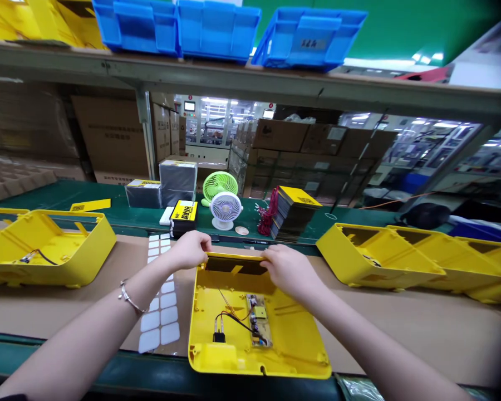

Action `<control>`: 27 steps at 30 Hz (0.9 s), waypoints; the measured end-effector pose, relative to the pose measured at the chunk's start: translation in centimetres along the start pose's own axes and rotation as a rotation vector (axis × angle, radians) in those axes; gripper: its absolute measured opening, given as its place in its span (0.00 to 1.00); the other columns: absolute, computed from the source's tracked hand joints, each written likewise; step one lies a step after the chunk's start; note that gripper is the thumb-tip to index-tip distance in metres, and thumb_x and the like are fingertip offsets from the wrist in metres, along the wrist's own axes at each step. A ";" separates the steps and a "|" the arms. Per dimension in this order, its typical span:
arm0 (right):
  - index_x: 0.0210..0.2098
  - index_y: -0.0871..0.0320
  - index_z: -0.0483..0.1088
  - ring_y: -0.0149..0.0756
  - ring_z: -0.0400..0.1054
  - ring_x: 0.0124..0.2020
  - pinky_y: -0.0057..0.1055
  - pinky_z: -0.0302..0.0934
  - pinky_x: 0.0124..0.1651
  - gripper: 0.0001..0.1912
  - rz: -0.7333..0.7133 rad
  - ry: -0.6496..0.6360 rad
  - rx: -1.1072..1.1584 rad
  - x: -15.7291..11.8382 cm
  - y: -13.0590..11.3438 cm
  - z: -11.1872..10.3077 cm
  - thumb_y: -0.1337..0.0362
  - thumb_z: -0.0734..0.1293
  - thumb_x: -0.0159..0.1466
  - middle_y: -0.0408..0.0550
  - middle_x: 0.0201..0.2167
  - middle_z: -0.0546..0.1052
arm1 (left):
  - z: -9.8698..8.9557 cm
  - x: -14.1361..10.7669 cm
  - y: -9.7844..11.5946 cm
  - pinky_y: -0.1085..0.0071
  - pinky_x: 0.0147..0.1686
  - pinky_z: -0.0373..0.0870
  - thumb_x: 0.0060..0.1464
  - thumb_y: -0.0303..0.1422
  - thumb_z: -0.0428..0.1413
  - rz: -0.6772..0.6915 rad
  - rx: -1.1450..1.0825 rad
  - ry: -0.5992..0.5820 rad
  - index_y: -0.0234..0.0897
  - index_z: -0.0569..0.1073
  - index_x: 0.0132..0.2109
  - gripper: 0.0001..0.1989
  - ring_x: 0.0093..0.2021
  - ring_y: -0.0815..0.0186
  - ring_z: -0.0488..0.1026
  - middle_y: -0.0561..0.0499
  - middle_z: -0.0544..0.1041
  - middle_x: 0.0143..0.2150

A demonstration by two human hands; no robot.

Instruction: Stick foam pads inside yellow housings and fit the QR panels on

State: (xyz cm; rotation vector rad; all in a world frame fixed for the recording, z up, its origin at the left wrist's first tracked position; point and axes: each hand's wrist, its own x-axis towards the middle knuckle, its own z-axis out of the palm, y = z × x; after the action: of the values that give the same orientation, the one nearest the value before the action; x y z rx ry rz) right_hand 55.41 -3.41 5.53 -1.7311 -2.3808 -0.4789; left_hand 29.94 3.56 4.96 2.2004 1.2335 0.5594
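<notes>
A yellow plastic housing [284,356] lies open side up in front of me. Inside it are a small circuit board [259,320], a black socket [219,336] and thin red and black wires. Along its far wall runs a dark strip [221,266]. My left hand [192,248] is closed on the far rim near the left corner, fingertips pinched together. Further right on that same rim, my right hand [290,270] is closed too, its fingertips partly hidden. Beside the housing, on the left, lies a sheet of white rounded stickers [169,316].
More yellow housings stand left [83,250] and right [379,262] on the brown cardboard surface [401,328]. Behind are two small fans [225,209], a stack of yellow-topped dark pieces [294,211], red wires [268,214] and boxed packs [178,181]. Blue bins [219,30] sit on a shelf overhead.
</notes>
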 end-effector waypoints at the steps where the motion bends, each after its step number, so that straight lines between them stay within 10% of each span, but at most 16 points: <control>1: 0.31 0.58 0.72 0.38 0.66 0.35 0.31 0.59 0.36 0.07 -0.005 0.038 0.002 -0.2 0.3 -0.5 0.68 0.61 0.61 0.48 0.29 0.72 | -0.5 -0.6 0.7 0.77 0.20 0.59 0.38 0.19 0.51 0.018 0.006 0.034 0.35 0.69 0.27 0.08 0.25 0.70 0.68 0.56 0.71 0.23; 7: 0.35 0.60 0.71 0.38 0.64 0.35 0.33 0.58 0.38 0.10 -0.190 0.307 0.018 -2.4 0.0 -2.9 0.68 0.59 0.63 0.49 0.31 0.73 | -2.3 -5.0 3.6 0.68 0.38 0.64 0.38 0.18 0.47 0.225 0.157 0.197 0.39 0.66 0.31 0.13 0.40 0.63 0.67 0.53 0.71 0.34; 13: 0.33 0.57 0.71 0.36 0.63 0.33 0.33 0.58 0.36 0.08 -0.298 0.136 0.281 -4.6 -0.8 -2.2 0.64 0.61 0.64 0.48 0.28 0.71 | -1.7 -7.2 1.6 0.58 0.60 0.50 0.44 0.26 0.56 0.218 0.058 -0.135 0.45 0.66 0.47 0.21 0.64 0.58 0.49 0.51 0.58 0.62; 16: 0.37 0.53 0.71 0.38 0.64 0.41 0.36 0.60 0.45 0.09 -0.167 0.067 0.456 -3.8 -0.2 -2.0 0.57 0.65 0.61 0.47 0.35 0.72 | -1.2 -6.0 1.0 0.54 0.62 0.44 0.40 0.43 0.62 0.126 -0.053 -0.172 0.47 0.63 0.55 0.33 0.67 0.53 0.40 0.49 0.51 0.66; 20: 0.54 0.52 0.62 0.44 0.55 0.57 0.42 0.50 0.59 0.31 0.216 0.042 0.568 -0.9 1.2 -0.1 0.50 0.69 0.54 0.50 0.55 0.63 | 0.7 -2.4 0.5 0.59 0.58 0.55 0.40 0.45 0.61 -0.058 -0.132 0.146 0.42 0.63 0.56 0.35 0.61 0.53 0.56 0.44 0.61 0.60; 27: 0.47 0.53 0.67 0.43 0.67 0.44 0.35 0.62 0.45 0.30 0.462 -0.159 0.836 2.1 1.8 2.6 0.45 0.69 0.50 0.49 0.46 0.72 | 1.8 1.2 -0.8 0.68 0.40 0.66 0.47 0.42 0.56 -0.112 -0.121 0.269 0.39 0.72 0.38 0.14 0.42 0.60 0.71 0.48 0.75 0.41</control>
State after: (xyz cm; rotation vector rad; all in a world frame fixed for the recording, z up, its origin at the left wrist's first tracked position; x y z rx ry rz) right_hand 56.61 -0.17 4.02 -1.7959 -1.7351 0.6436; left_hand 31.10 4.45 3.20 1.9892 1.4093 0.8813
